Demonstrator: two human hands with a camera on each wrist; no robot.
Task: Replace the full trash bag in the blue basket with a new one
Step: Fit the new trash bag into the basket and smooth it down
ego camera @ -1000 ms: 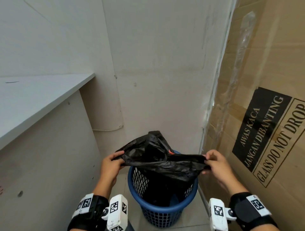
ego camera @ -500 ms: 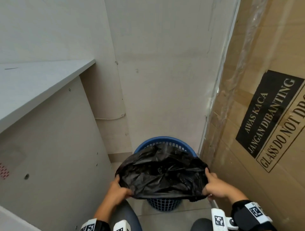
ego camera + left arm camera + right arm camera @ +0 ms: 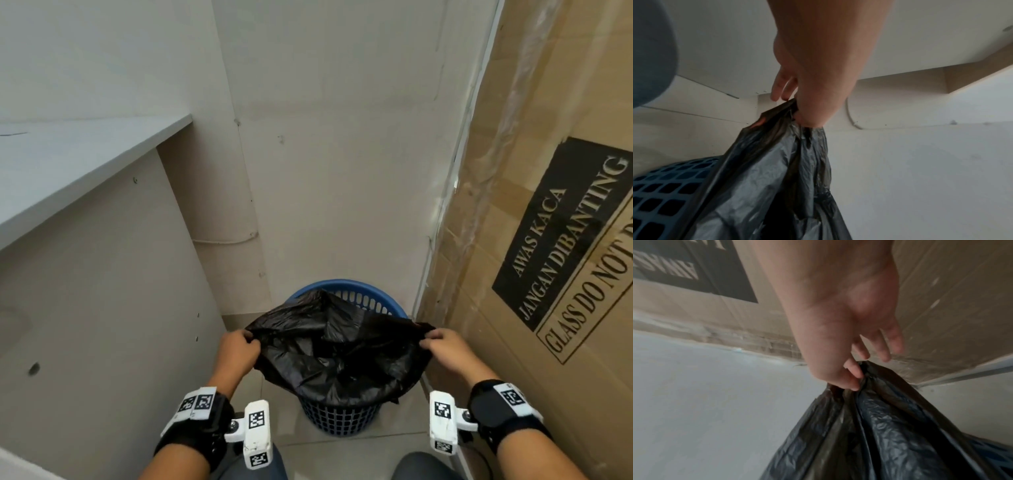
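A black trash bag (image 3: 337, 353) hangs in the blue mesh basket (image 3: 340, 416) on the floor, its mouth stretched wide above the rim. My left hand (image 3: 239, 349) pinches the bag's left edge (image 3: 789, 112) between thumb and fingers. At the opposite side, my right hand (image 3: 442, 346) pinches the right edge (image 3: 865, 378). The bag (image 3: 766, 178) sags down into the basket (image 3: 659, 191), whose far rim (image 3: 346, 286) shows behind it. What is inside the bag is hidden by dark folds.
A large cardboard box (image 3: 548, 240) marked "GLASS DO NOT DROP" stands close on the right, almost touching the basket. A white desk top (image 3: 68, 164) and its side panel (image 3: 102, 308) close the left. A plain wall (image 3: 342, 171) stands behind. My knees (image 3: 421, 467) are at the bottom.
Both hands lifted the bag's edges from near the basket's front rim and spread them wider. The mouth now stands higher and more open; the view has pulled back slightly.
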